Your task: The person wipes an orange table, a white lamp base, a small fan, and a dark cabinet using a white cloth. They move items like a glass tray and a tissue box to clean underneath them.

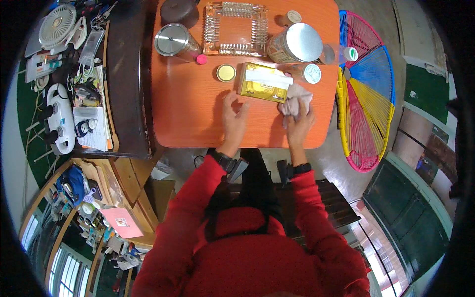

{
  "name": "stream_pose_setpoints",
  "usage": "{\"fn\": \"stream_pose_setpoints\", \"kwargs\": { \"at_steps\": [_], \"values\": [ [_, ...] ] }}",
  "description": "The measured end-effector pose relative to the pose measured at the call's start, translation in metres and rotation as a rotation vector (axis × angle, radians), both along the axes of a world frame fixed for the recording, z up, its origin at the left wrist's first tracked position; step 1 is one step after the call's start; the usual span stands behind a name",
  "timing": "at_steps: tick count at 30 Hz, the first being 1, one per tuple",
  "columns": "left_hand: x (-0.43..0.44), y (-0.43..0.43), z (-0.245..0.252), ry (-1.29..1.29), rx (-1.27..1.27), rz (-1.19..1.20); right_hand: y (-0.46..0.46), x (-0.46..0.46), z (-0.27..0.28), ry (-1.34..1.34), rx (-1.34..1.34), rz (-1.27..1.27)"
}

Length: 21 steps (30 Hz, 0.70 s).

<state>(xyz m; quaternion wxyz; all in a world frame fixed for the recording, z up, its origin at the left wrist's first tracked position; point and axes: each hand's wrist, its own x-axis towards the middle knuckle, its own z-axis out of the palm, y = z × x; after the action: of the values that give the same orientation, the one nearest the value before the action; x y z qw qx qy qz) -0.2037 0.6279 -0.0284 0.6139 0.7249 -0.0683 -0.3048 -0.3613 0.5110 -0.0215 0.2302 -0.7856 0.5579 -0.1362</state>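
My right hand has its fingers on a crumpled pale pinkish cloth and grips it against the orange tabletop. My left hand holds nothing, its fingers curved and apart, just short of a yellow soft pack of tissues. A white tissue lies across the top of that pack. Behind my left hand sits a small jar with a yellowish lid. Beyond the cloth lies a clear jar with a white patterned lid.
Farther back stand a glass tray, a steel-lidded canister, a large silver-lidded tin, a pink cap, a small jar and a dark round pot. A bottle with a white-green cap is at the right edge, beside a corded chair.
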Motion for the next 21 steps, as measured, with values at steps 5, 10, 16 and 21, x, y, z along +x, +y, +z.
{"fn": "stream_pose_setpoints", "kwargs": {
  "at_steps": [5, 10, 16, 21],
  "values": [
    [0.014, 0.062, 0.005, 0.175, -0.033, 0.033, 0.081, 0.006, 0.001, 0.003, 0.060, 0.057],
    [0.031, 0.119, 0.026, 0.192, 0.005, 0.065, 0.129, 0.061, 0.011, -0.054, 0.173, 0.391],
    [0.041, 0.173, 0.033, 0.185, 0.061, 0.132, 0.152, 0.165, -0.002, -0.243, 0.086, 0.670],
    [0.045, 0.203, 0.029, 0.194, 0.004, 0.173, 0.139, 0.259, -0.020, -0.359, -0.034, 0.716]
  ]
}}
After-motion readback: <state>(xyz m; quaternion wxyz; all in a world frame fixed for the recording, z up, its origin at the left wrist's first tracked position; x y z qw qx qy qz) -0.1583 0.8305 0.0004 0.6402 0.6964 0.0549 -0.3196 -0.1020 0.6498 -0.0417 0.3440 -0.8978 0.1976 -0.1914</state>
